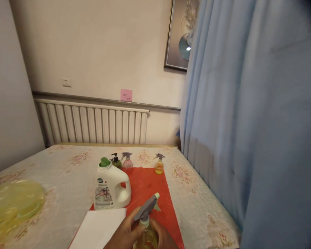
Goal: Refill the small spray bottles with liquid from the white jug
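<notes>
spray bottle (146, 228) gripped by both hands, left (124, 233) and right (164, 237), above red mat (147, 183).

Just ahead-left of the hands (142, 233) the white jug (111, 188) blocks; three small bottles (126, 162) stand well beyond; red mat (147, 183) between lies open; curtain (248, 121) walls the right

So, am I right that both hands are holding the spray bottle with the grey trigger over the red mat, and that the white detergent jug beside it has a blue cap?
Not quite: in the head view the cap on the white detergent jug is green, not blue. The rest holds: the left hand and right hand hold the spray bottle with the grey trigger over the red mat.
</notes>
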The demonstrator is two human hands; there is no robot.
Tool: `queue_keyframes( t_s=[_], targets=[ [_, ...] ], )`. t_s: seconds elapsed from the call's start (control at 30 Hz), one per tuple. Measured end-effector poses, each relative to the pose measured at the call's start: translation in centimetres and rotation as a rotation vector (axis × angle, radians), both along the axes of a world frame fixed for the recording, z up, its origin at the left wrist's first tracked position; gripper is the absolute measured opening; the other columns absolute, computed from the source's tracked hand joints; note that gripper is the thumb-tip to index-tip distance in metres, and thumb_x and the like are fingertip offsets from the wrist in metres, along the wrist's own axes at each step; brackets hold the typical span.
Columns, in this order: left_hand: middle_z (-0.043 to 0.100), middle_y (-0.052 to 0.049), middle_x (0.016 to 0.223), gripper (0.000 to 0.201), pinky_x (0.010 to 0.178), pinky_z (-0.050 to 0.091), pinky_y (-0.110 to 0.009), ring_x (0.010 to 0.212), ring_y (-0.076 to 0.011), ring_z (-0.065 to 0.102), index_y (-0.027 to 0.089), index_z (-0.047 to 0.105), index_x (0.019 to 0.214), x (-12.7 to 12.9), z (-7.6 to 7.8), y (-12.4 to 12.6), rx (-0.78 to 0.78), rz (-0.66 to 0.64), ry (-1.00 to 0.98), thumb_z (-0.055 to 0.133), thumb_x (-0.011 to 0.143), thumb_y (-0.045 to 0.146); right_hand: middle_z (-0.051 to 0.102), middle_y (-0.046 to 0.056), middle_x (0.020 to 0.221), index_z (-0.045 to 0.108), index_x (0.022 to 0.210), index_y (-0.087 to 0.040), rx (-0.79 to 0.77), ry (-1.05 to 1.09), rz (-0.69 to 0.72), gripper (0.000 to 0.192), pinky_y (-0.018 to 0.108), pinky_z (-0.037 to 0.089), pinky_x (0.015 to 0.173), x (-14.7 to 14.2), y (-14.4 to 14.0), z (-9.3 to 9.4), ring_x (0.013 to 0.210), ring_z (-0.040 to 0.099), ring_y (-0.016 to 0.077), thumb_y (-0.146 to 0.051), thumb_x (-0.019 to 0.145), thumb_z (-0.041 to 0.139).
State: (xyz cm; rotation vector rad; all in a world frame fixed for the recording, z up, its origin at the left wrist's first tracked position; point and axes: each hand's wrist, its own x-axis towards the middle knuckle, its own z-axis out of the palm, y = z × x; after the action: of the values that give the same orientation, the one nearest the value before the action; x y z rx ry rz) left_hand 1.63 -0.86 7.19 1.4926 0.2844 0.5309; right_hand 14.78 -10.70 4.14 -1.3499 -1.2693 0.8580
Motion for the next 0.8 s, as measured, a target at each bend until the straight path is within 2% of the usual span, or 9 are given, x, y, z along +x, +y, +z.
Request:
queue_keyframes(
  t_s=[0.07,0.2,0.33,0.43,0.53,0.67,0.8],
  targets=[
    [0.067,-0.004,0.108,0.042,0.096,0.04,-0.037,0.11,-0.0272,0.057,0.025,0.06,0.113,-0.3,-0.1,0.2,-0.005,-0.026,0.024,0.066,0.079,0.048,0.072,0.009,0.109,0.063,0.123,-0.02,0.007,-0.012,-0.032,0.069,0.039,0.052,0.09,0.0,0.0,-0.4,0.102,0.066,0.031,-0.044,0.06,0.082],
    [0.06,0.002,0.083,0.045,0.075,0.042,-0.029,0.083,-0.0193,0.056,0.021,0.059,0.095,0.6,-2.0,0.8,0.018,0.065,0.006,0.079,0.064,0.048,0.074,0.007,0.1,0.067,0.118,-0.022,-0.028,-0.03,-0.062,0.063,0.039,0.053,0.086,-0.4,0.1,-0.7,0.098,0.067,0.0325,-0.043,0.061,0.081],
    [0.057,0.002,0.083,0.053,0.073,0.042,-0.028,0.081,-0.0182,0.053,0.021,0.055,0.091,1.1,-3.3,1.0,0.048,0.106,-0.05,0.084,0.056,0.049,0.074,0.006,0.097,0.069,0.116,-0.024,-0.044,-0.054,-0.09,0.061,0.039,0.052,0.088,-0.3,0.2,-0.7,0.098,0.067,0.0327,-0.044,0.06,0.081],
    [0.061,-0.001,0.095,0.054,0.087,0.043,-0.035,0.093,-0.0223,0.056,0.022,0.057,0.102,0.4,-2.8,0.8,0.012,0.018,-0.054,0.079,0.063,0.054,0.074,0.006,0.095,0.068,0.118,-0.022,-0.028,-0.035,-0.056,0.061,0.039,0.053,0.086,0.0,0.3,-1.0,0.092,0.068,0.0302,-0.046,0.062,0.08],
    [0.064,-0.003,0.103,0.046,0.099,0.039,-0.04,0.102,-0.0251,0.058,0.022,0.059,0.106,-0.4,-1.8,0.5,-0.045,-0.034,0.005,0.072,0.073,0.052,0.074,0.006,0.094,0.068,0.116,-0.021,-0.033,-0.006,-0.029,0.059,0.037,0.054,0.082,0.1,0.5,-1.3,0.087,0.069,0.0286,-0.047,0.064,0.078],
    [0.062,-0.001,0.087,0.034,0.084,0.043,-0.033,0.09,-0.0219,0.057,0.019,0.059,0.088,-0.1,-1.6,0.5,0.005,0.042,0.008,0.076,0.068,0.041,0.074,0.006,0.097,0.069,0.114,-0.021,-0.012,-0.025,-0.054,0.058,0.035,0.053,0.082,-0.4,0.4,-1.2,0.09,0.069,0.0287,-0.044,0.062,0.08],
    [0.059,0.002,0.081,0.038,0.075,0.042,-0.029,0.082,-0.0191,0.054,0.02,0.054,0.082,0.2,-1.6,0.4,0.062,0.104,0.007,0.08,0.059,0.035,0.075,0.006,0.095,0.069,0.114,-0.022,-0.046,-0.072,-0.101,0.058,0.035,0.054,0.08,-0.8,0.2,-0.6,0.085,0.069,0.0286,-0.043,0.061,0.081]
  ],
)
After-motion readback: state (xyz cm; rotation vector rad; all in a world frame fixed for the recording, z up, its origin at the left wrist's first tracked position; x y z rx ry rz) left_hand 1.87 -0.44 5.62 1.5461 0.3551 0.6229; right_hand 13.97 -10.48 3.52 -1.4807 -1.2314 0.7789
